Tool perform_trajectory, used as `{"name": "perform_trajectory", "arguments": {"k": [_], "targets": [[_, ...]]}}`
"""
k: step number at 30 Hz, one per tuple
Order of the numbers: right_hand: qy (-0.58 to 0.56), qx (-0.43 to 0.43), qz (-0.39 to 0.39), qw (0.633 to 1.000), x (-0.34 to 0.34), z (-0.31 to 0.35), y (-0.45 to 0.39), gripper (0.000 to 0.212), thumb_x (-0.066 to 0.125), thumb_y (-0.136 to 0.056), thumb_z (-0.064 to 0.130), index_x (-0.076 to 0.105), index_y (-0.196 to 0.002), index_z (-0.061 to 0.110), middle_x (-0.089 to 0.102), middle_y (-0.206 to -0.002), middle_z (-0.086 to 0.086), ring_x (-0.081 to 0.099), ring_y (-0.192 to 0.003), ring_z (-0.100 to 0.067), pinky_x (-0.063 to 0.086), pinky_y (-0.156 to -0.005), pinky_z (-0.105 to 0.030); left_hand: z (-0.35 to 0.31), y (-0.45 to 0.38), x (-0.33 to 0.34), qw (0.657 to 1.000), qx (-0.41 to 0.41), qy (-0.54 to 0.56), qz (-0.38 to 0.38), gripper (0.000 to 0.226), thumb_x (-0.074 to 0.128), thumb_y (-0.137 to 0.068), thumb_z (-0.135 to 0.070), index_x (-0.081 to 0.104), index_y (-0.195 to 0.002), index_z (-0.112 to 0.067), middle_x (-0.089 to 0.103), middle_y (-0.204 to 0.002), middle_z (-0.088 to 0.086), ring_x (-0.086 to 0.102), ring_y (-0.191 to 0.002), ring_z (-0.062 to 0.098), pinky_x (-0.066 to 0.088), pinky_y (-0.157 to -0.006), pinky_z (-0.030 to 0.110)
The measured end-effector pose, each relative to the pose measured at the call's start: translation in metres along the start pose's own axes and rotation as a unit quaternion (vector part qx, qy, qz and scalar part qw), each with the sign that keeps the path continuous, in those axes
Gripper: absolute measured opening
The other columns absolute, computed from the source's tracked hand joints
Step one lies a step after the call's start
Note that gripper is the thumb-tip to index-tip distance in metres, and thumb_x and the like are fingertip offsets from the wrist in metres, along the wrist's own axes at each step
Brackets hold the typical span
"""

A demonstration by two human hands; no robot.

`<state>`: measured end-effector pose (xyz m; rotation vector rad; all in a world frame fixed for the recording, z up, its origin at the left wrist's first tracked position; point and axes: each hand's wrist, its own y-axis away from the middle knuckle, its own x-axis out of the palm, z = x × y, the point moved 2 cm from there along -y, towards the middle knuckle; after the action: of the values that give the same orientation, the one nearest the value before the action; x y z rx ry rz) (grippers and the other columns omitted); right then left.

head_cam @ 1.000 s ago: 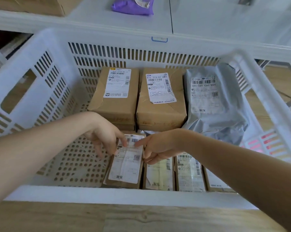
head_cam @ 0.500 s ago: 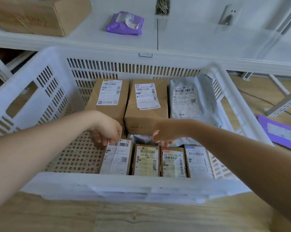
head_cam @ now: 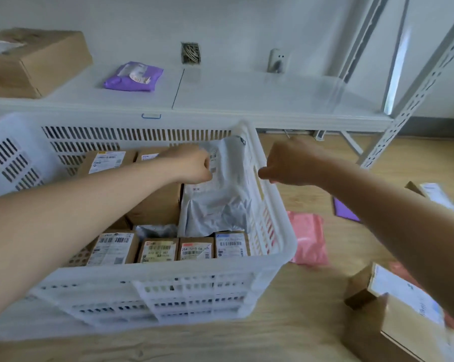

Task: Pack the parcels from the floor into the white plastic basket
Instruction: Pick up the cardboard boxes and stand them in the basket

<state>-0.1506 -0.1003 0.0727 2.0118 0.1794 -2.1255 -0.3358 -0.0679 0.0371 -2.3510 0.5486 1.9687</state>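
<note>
Where right hand [head_cam: 286, 165] hovers, pink parcel [head_cam: 308, 241] below (floor)

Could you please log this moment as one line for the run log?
left hand: empty, over basket | right hand: empty, past right rim | pink parcel: on floor | boxes: on floor

Up top, a white shelf [head_cam: 247, 97] runs along the wall, with a brown cardboard box [head_cam: 35, 61] sitting at its left end and a purple packet [head_cam: 133, 77] lying just right of it; on the wall behind, an open socket hole [head_cam: 190, 53], a white outlet [head_cam: 277, 60], and slotted metal uprights [head_cam: 416, 84] at right
</note>
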Motion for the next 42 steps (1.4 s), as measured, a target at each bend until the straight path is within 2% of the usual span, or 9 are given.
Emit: {"name": "perform_trajectory", "arguments": {"k": [8,12,16,20,26,31,33,37,42], "targets": [[-0.037,0.118,-0.023,0.992,-0.018,-0.142,0.062,0.028,0.059,-0.08,0.031,0.065,-0.058,0.016,0.053,-0.048,0.003,0.052,-0.053,-0.015,0.04,-0.055,-0.02,-0.133,-0.036,0.004,0.994,0.018,0.001,-0.105,0.015,0.051,-0.081,-0.022,0.061,-0.092,-0.023,0.063,-0.102,0.004,0.058,-0.093,0.027,0.048,-0.076,0.031],[-0.054,0.159,0.008,0.986,-0.001,-0.207,0.095,0.025,0.061,-0.081,0.032,0.064,-0.063,0.015,0.063,-0.067,-0.009,0.059,-0.073,-0.026,0.046,-0.066,-0.029,-0.204,-0.051,0.031,0.993,0.05,0.021,-0.105,0.016,0.051,-0.082,-0.018,0.062,-0.093,-0.018,0.062,-0.103,0.005,0.056,-0.092,0.025,0.045,-0.07,0.028],[-0.051,0.186,0.098,0.976,0.032,-0.252,0.132,0.033,0.065,-0.08,0.037,0.071,-0.096,0.009,0.068,-0.098,-0.014,0.059,-0.093,-0.027,0.044,-0.068,-0.028,-0.264,-0.063,0.075,0.996,0.07,0.009,-0.056,0.019,0.054,-0.082,-0.023,0.06,-0.099,-0.019,0.061,-0.109,0.006,0.057,-0.098,0.029,0.049,-0.078,0.03],[-0.023,0.202,0.156,0.966,0.063,-0.28,0.155,0.035,0.057,-0.087,0.032,0.065,-0.113,0.012,0.061,-0.12,-0.008,0.055,-0.11,-0.025,0.045,-0.09,-0.03,-0.302,-0.074,0.124,0.997,0.082,-0.002,0.003,0.025,0.053,-0.079,-0.024,0.06,-0.102,-0.019,0.062,-0.11,0.005,0.057,-0.1,0.029,0.046,-0.075,0.028],[-0.127,0.283,0.179,0.934,0.129,-0.334,0.175,0.035,0.05,-0.091,0.026,0.059,-0.117,0.005,0.06,-0.104,-0.012,0.058,-0.09,-0.027,0.05,-0.071,-0.031,-0.328,-0.092,0.197,0.992,0.057,0.037,0.106,0.028,0.048,-0.082,-0.018,0.056,-0.109,-0.018,0.061,-0.101,0.003,0.054,-0.083,0.022,0.038,-0.059,0.025],[-0.281,0.374,0.223,0.855,0.2,-0.352,0.197,0.027,0.036,-0.095,0.037,0.041,-0.121,0.029,0.052,-0.095,-0.007,0.052,-0.076,-0.023,0.05,-0.06,-0.032,-0.337,-0.1,0.249,0.974,0.069,0.062,0.206,0.047,0.043,-0.089,-0.018,0.044,-0.132,-0.035,0.056,-0.127,0.006,0.052,-0.078,0.019,0.038,-0.052,0.022],[-0.345,0.402,0.245,0.812,0.223,-0.352,0.206,0.039,0.035,-0.096,0.035,0.028,-0.132,0.023,0.054,-0.1,-0.011,0.055,-0.078,-0.027,0.055,-0.069,-0.041,-0.341,-0.101,0.269,0.964,0.078,0.068,0.245,0.05,0.043,-0.091,-0.02,0.037,-0.137,-0.039,0.059,-0.121,0.005,0.05,-0.069,0.018,0.044,-0.057,0.025],[-0.431,0.426,0.229,0.762,0.241,-0.349,0.206,0.05,0.034,-0.096,0.037,0.01,-0.139,0.028,0.054,-0.111,-0.015,0.059,-0.08,-0.03,0.055,-0.069,-0.047,-0.35,-0.098,0.29,0.934,0.043,0.157,0.319,0.064,0.042,-0.092,-0.019,0.012,-0.143,-0.043,0.043,-0.064,0.003,0.034,-0.047,0.014,0.033,-0.041,0.021],[-0.472,0.435,0.183,0.744,0.248,-0.354,0.187,0.051,0.036,-0.095,0.029,0.008,-0.138,0.028,0.062,-0.097,-0.014,0.058,-0.078,-0.028,0.052,-0.084,-0.05,-0.351,-0.106,0.293,0.924,-0.015,0.228,0.306,0.083,0.05,-0.086,-0.02,-0.006,-0.143,-0.04,0.048,-0.073,0.004,0.043,-0.06,0.017,0.039,-0.05,0.024]]}}
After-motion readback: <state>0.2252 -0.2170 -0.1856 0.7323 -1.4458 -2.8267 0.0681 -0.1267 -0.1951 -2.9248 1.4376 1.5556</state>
